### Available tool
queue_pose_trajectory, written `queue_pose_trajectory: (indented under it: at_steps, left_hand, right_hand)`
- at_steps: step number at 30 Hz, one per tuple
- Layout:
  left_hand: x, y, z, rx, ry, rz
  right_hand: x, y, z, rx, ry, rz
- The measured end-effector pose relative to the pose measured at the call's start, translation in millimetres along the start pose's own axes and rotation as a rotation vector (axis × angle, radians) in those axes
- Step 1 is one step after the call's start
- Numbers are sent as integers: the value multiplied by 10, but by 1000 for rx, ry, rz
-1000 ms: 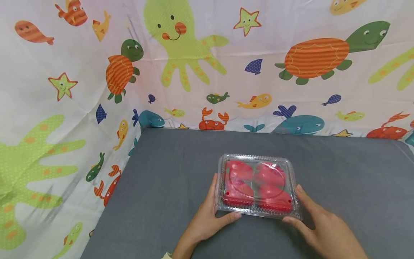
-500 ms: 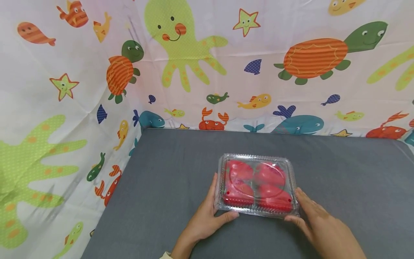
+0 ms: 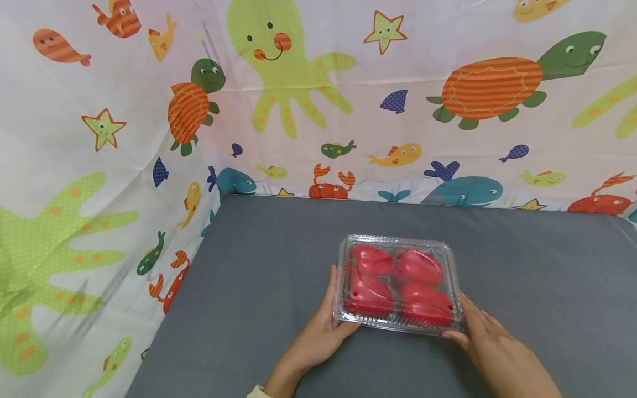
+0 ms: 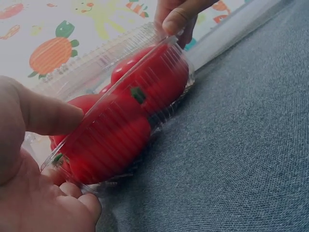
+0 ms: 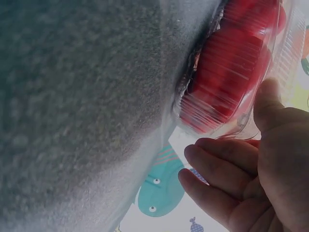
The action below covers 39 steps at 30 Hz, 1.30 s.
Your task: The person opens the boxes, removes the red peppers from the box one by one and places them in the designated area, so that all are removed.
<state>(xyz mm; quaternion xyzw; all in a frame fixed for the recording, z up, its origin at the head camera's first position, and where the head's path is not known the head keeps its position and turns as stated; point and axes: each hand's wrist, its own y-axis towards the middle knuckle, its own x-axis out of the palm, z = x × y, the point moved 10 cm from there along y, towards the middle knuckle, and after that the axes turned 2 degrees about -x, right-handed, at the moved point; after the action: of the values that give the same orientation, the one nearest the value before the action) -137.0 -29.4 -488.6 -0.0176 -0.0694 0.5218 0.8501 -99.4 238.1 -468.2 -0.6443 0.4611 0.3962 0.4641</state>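
A clear plastic clamshell box [image 3: 398, 326] with several red bell peppers [image 3: 420, 267] inside sits at the middle front of the grey surface, its lid down. On its left side my left hand [image 3: 313, 337] grips it. In the left wrist view the thumb lies on the rim and the fingers curl at the lower edge. My right hand [image 3: 502, 348] holds the right front corner, with the thumb at the front and the fingers along the side. The right wrist view has that thumb against the rim and the other fingers bent below. Green stems show through the plastic wall.
Grey cloth [image 3: 269, 265] covers the flat surface around the box. A white curtain [image 3: 308, 121] printed with sea animals hangs along the back, and another curtain panel [image 3: 124, 182] runs down the left side.
The left thumb has drawn in to the left, closer against the box's front edge. The right hand has slid slightly down the right side. The box stays almost where it was.
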Motion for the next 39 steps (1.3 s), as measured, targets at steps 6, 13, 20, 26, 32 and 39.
queue_pose_trajectory:
  at_steps: [6, 13, 20, 26, 32, 39]
  left_hand:
    - [-20, -7, 5, -32, 36, 10]
    - [-57, -46, 55, 54, 54, 49]
    - [-100, -44, 56, 127, 154, 144]
    - [-91, -11, 89, 130, 183, 144]
    - [-82, -16, 115, 113, 198, 138]
    - [-74, -3, 106, 84, 177, 136]
  right_hand:
    - [24, 2, -15, 6, -8, -27]
    - [5, -1, -59, -24, -13, 16]
    - [-114, -71, -110, -69, -11, 174]
    - [-179, -106, -163, -121, -10, 244]
    - [-233, -141, -235, -156, -51, 326]
    - [-278, -229, -301, -224, -93, 384]
